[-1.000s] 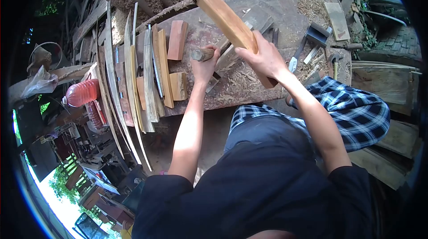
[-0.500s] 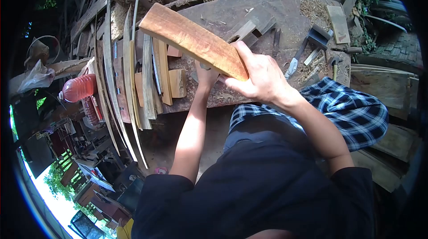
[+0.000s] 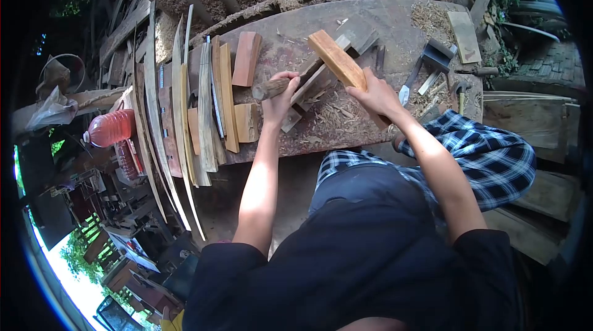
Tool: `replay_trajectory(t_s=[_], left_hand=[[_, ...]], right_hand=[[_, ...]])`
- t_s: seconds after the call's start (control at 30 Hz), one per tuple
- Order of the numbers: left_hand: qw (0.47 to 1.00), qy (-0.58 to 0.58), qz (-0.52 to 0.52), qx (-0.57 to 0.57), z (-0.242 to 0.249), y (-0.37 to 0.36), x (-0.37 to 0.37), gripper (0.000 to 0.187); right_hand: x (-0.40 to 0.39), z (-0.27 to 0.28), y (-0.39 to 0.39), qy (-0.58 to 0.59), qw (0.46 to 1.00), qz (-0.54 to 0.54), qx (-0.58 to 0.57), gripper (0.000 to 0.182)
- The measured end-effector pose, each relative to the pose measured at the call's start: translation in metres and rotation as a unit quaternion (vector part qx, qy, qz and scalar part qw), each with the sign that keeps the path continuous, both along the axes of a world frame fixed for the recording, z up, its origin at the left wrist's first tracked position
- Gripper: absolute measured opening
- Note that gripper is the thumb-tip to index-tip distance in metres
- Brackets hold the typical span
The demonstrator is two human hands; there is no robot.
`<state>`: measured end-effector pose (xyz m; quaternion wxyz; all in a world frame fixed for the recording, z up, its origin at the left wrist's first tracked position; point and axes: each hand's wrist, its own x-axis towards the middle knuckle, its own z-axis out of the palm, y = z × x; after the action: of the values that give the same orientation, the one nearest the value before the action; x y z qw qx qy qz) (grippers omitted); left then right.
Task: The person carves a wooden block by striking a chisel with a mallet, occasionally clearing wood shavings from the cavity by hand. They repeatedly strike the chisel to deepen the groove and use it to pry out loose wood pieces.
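My left hand (image 3: 280, 97) is closed round a round wooden handle (image 3: 267, 89) on the left part of the workbench. My right hand (image 3: 378, 97) grips an orange-brown wooden block (image 3: 336, 58), which slants from upper left to lower right above the bench. Beneath and between the hands lie crossed pieces of wood (image 3: 312, 83), partly hidden by the block and my left hand. Wood chips (image 3: 338, 112) are scattered beside them.
Long thin wood strips (image 3: 151, 102) and a reddish block (image 3: 246, 59) lie at the bench's left. A bottle of pink liquid (image 3: 111, 127) stands beyond. At right are a black metal-headed tool (image 3: 437, 55), a hammer (image 3: 460, 88) and a pale board (image 3: 464, 37).
The orange-brown block has moved right and away from my head, with my right hand on it. My left hand and the wooden handle, hidden before, now show, as does the reddish block.
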<state>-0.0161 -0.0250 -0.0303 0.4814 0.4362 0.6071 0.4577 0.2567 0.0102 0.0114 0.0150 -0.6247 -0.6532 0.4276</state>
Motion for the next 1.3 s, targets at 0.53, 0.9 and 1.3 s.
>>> replay_trajectory(t_s=[0.53,0.9,1.3], left_hand=[[0.989,0.128,-0.077,0.025,0.020,0.026,0.013,0.013],[0.987,0.148,-0.060,0.036,0.023,0.035,0.020,0.011],[0.980,0.183,-0.072,-0.019,0.016,0.053,0.022,0.013]], right_hand=[[0.001,-0.008,-0.012,-0.062,0.996,0.034,0.054,0.059],[0.001,-0.013,-0.013,-0.055,0.996,0.037,0.057,0.058],[-0.015,0.039,0.012,0.171,0.979,-0.093,0.061,0.065]])
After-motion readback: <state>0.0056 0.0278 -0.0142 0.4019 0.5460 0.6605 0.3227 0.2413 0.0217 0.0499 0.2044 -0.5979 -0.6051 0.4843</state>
